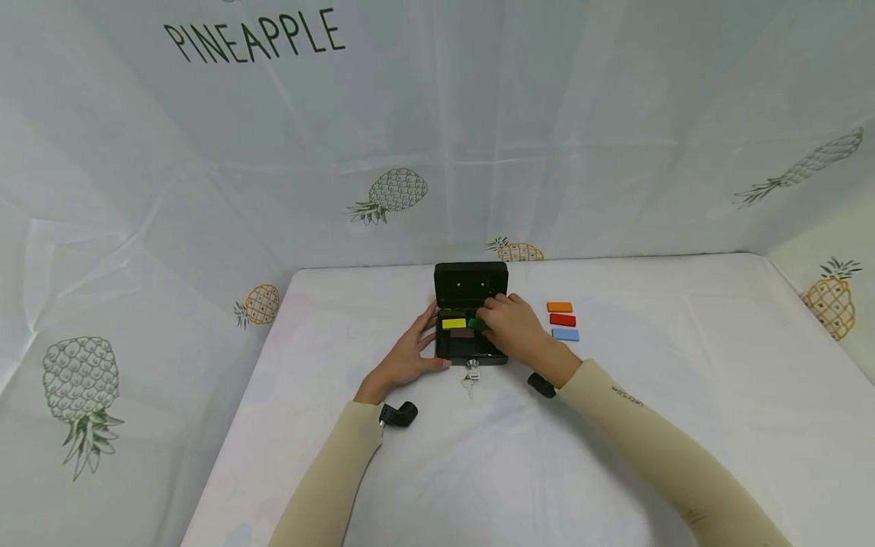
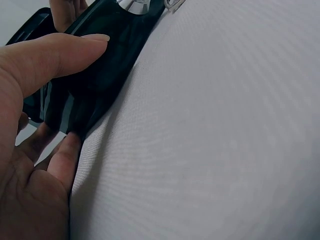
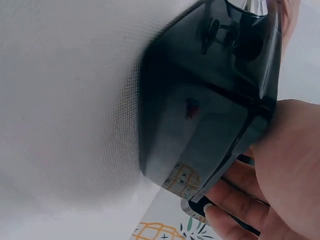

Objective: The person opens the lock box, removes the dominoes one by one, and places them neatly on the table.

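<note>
A black metal cash box (image 1: 446, 349) stands with its lid (image 1: 454, 282) raised, and keys (image 1: 469, 383) hang from its front lock. My left hand (image 1: 405, 357) holds the box's left side, thumb at the front corner; the left wrist view shows that thumb (image 2: 75, 52) against the dark front. Over the box's right part, my right hand (image 1: 517, 329) pinches a green block (image 1: 476, 324). Left of it in the box is a yellow block (image 1: 454, 324), with a brownish patch below. The right wrist view shows fingers (image 3: 240, 197) behind the box wall, their tips partly hidden.
Right of the box, an orange block (image 1: 560, 307), a red block (image 1: 563, 320) and a light blue block (image 1: 565, 334) lie in a column on the white-covered table (image 1: 683, 395). A pineapple-print sheet (image 1: 581, 152) hangs behind the table.
</note>
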The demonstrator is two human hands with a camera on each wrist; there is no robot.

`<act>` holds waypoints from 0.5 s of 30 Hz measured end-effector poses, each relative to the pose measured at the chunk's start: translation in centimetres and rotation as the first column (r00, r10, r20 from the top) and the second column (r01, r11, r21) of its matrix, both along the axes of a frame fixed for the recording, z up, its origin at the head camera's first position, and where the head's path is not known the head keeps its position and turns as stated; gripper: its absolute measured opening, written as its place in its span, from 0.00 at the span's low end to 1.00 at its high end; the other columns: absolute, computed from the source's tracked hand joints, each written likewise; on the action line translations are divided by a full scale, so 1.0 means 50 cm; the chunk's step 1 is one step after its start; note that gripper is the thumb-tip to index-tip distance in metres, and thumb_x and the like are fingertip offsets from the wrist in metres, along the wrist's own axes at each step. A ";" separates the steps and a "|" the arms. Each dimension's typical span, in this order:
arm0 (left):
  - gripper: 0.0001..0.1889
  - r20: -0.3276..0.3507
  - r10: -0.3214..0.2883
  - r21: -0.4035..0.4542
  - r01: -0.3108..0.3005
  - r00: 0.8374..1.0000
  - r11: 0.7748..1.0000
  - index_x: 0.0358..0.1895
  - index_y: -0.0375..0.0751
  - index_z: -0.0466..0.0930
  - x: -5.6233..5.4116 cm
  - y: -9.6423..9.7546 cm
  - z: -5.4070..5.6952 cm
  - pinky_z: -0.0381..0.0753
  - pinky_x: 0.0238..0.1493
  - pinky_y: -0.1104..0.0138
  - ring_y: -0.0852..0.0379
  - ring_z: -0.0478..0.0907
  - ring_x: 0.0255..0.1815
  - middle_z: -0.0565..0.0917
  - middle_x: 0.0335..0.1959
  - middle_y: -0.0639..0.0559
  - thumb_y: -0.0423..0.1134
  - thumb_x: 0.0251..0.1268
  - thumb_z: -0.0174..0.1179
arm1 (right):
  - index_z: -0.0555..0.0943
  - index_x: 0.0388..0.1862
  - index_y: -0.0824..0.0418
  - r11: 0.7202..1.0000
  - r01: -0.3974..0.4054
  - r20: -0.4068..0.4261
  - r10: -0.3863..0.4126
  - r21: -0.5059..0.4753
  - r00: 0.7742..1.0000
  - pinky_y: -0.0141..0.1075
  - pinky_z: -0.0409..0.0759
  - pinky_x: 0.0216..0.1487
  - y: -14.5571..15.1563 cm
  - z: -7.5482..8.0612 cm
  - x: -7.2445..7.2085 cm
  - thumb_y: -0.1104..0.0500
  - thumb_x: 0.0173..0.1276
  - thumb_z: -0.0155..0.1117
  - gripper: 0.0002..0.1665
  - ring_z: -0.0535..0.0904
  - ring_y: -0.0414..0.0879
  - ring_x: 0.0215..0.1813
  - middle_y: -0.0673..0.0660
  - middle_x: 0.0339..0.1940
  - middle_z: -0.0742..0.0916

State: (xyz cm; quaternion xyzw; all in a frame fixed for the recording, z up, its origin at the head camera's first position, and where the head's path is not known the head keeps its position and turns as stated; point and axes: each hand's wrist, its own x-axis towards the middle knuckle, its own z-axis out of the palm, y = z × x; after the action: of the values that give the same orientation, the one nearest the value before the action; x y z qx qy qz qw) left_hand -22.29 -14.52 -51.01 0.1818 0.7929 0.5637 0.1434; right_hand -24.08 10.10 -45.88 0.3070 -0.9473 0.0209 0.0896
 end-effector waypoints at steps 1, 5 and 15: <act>0.61 0.001 0.000 0.001 0.000 1.000 1.000 0.89 0.55 0.39 0.000 0.000 0.000 0.65 0.83 0.55 0.44 0.54 0.86 0.49 0.88 0.47 0.27 0.63 0.74 | 0.90 0.49 0.61 1.000 0.001 -0.007 -0.001 0.008 1.000 0.46 0.85 0.54 -0.001 -0.001 0.000 0.56 0.66 0.81 0.16 0.83 0.53 0.50 0.58 0.48 0.91; 0.60 0.002 0.000 0.000 0.000 1.000 1.000 0.89 0.55 0.40 0.001 0.000 -0.001 0.65 0.83 0.54 0.43 0.54 0.86 0.48 0.88 0.46 0.27 0.63 0.74 | 0.91 0.50 0.60 0.999 0.014 -0.016 -0.013 0.041 1.000 0.46 0.85 0.55 -0.005 -0.004 -0.001 0.56 0.66 0.81 0.16 0.83 0.53 0.49 0.57 0.47 0.91; 0.61 0.004 0.008 -0.009 -0.008 1.000 1.000 0.89 0.54 0.39 0.003 0.002 0.004 0.65 0.83 0.56 0.45 0.54 0.86 0.48 0.88 0.47 0.26 0.62 0.75 | 0.92 0.47 0.58 0.996 0.030 -0.034 -0.027 0.087 0.999 0.45 0.85 0.54 -0.012 -0.010 -0.001 0.56 0.66 0.80 0.13 0.83 0.52 0.47 0.55 0.45 0.93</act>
State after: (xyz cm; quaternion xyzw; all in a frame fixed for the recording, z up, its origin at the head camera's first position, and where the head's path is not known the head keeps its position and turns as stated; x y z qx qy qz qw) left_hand -22.12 -14.44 -50.82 0.1768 0.7958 0.5611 0.1433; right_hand -24.11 9.51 -46.38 0.2975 -0.9499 -0.0269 0.0920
